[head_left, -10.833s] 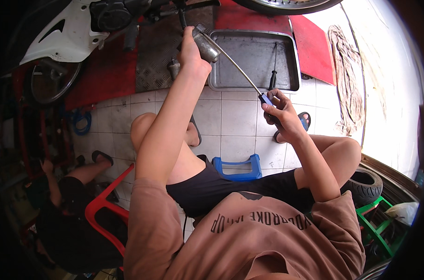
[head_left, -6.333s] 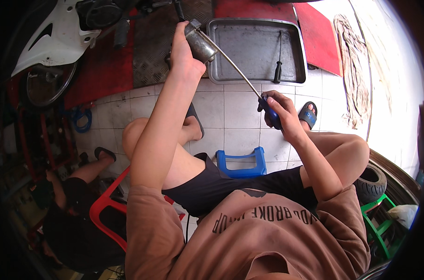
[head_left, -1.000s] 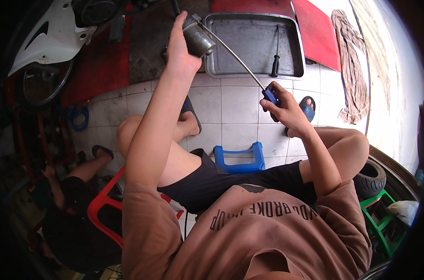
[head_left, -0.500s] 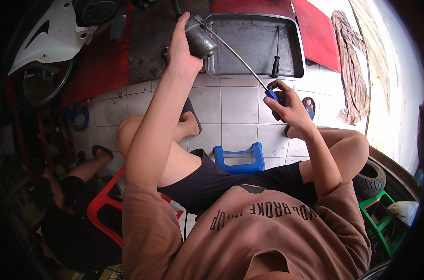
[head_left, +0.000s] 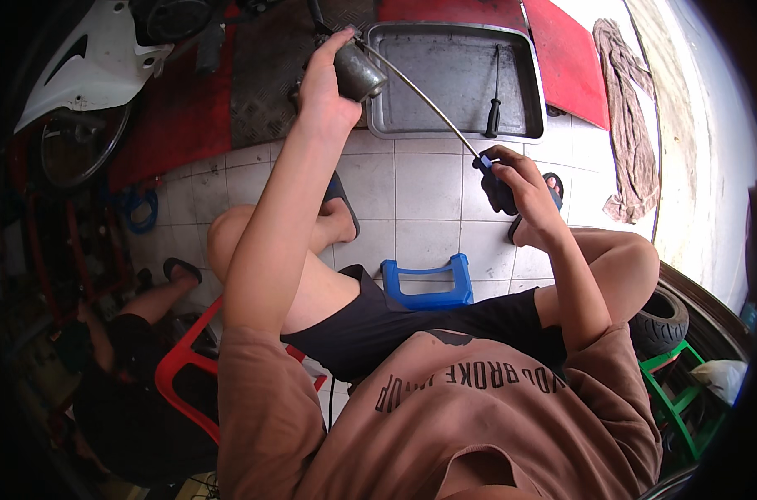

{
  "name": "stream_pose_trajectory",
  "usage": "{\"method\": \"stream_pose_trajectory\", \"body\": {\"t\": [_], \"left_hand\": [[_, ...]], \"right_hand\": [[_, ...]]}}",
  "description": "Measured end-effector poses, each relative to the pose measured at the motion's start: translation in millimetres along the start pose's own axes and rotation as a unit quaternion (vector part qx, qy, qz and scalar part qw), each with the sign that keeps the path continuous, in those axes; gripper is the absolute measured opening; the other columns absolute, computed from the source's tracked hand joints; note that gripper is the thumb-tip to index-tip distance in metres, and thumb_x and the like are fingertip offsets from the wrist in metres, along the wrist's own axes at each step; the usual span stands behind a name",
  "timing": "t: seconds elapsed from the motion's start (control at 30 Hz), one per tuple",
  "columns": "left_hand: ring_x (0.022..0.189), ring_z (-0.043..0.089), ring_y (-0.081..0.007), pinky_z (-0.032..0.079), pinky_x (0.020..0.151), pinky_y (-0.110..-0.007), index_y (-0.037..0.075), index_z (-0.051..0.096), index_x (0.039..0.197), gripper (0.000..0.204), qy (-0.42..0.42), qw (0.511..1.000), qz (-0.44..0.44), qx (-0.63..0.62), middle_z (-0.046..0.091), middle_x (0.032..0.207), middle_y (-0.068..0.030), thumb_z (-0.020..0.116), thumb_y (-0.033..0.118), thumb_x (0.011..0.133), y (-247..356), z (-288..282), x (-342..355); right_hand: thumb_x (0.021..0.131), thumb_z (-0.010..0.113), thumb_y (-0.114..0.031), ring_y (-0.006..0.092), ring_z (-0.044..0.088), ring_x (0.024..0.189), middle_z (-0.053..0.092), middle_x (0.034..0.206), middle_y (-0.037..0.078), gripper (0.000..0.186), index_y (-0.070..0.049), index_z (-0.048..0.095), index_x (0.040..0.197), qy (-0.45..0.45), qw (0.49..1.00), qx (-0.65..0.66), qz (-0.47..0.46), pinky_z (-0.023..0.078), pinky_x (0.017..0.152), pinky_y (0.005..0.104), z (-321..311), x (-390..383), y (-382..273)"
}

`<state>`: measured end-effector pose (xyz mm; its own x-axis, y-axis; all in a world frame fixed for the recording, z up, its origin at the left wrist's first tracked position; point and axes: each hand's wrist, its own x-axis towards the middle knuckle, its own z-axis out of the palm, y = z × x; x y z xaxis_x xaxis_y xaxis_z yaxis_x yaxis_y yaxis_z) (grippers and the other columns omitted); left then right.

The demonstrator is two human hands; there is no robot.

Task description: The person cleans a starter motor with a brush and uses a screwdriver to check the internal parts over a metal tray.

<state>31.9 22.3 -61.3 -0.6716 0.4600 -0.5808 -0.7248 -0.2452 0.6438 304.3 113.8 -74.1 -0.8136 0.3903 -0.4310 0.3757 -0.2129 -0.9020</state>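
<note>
At the far side, my left hand (head_left: 328, 96) is wrapped round a grey metal part (head_left: 358, 73) with a rounded, cup-like body; the fingers cover much of it. My right hand (head_left: 522, 182) grips the blue-and-black handle of a long screwdriver (head_left: 422, 98). Its shaft runs up and left, and the tip meets the upper end of the metal part by my left fingertips. Exactly what the tip touches is too small to tell. Beyond the screwdriver lies a grey metal tray (head_left: 445, 127), in which a second, black-handled screwdriver (head_left: 493, 117) rests.
A red platform (head_left: 566, 62) runs behind the tray, with a brown rag (head_left: 627, 125) on its right. A small blue stool (head_left: 428, 296) stands between my legs. White motorcycle bodywork (head_left: 87, 62) is far left, a red chair (head_left: 182, 371) and another person (head_left: 137, 392) lower left.
My right hand has turned the screwdriver handle, and its fingers sit differently on it. The left fingertips have dropped slightly on the metal part.
</note>
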Motion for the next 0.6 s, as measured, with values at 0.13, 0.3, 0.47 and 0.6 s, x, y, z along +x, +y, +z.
{"method": "stream_pose_trajectory", "body": {"t": [0.13,0.3,0.47,0.6], "left_hand": [[0.078,0.062,-0.0192,0.052,0.073,-0.039,0.009,0.062,0.092,0.018,0.001,1.000,0.000,0.012,0.064,0.085,-0.0046,0.072,0.011,0.077,0.0,0.7,-1.1],[0.080,0.062,-0.0201,0.052,0.073,-0.039,0.008,0.061,0.093,0.019,-0.001,1.000,-0.012,0.025,0.063,0.086,-0.0061,0.072,0.009,0.077,0.3,2.1,-4.1],[0.080,0.062,-0.0210,0.052,0.073,-0.039,0.006,0.060,0.093,0.019,-0.018,0.999,-0.021,0.021,0.062,0.086,-0.0072,0.071,0.005,0.077,-1.6,0.5,-0.2],[0.080,0.062,-0.0211,0.053,0.074,-0.038,0.004,0.060,0.093,0.018,-0.029,0.999,-0.026,0.019,0.062,0.086,-0.0082,0.070,0.003,0.078,-1.7,-1.3,2.7]], "right_hand": [[0.091,0.057,-0.008,0.0083,0.053,0.056,0.058,0.071,0.007,0.022,0.001,0.047,0.107,0.006,0.993,-0.094,-0.074,0.041,0.049,0.0217,0.8,1.5,5.9],[0.084,0.067,-0.005,0.0120,0.059,0.064,0.063,0.080,0.013,0.034,0.000,0.042,0.106,0.035,0.994,-0.089,-0.045,0.044,0.053,0.0230,0.4,-1.7,-1.1],[0.081,0.068,-0.007,0.0116,0.058,0.066,0.062,0.078,0.012,0.036,0.000,0.042,0.106,0.060,0.985,-0.136,-0.082,0.046,0.059,0.0237,-1.7,-1.4,4.7],[0.080,0.066,-0.006,0.0106,0.057,0.068,0.062,0.076,0.011,0.034,0.000,0.043,0.105,0.066,0.988,-0.131,-0.057,0.046,0.061,0.0235,-1.0,-4.2,-1.6]]}}
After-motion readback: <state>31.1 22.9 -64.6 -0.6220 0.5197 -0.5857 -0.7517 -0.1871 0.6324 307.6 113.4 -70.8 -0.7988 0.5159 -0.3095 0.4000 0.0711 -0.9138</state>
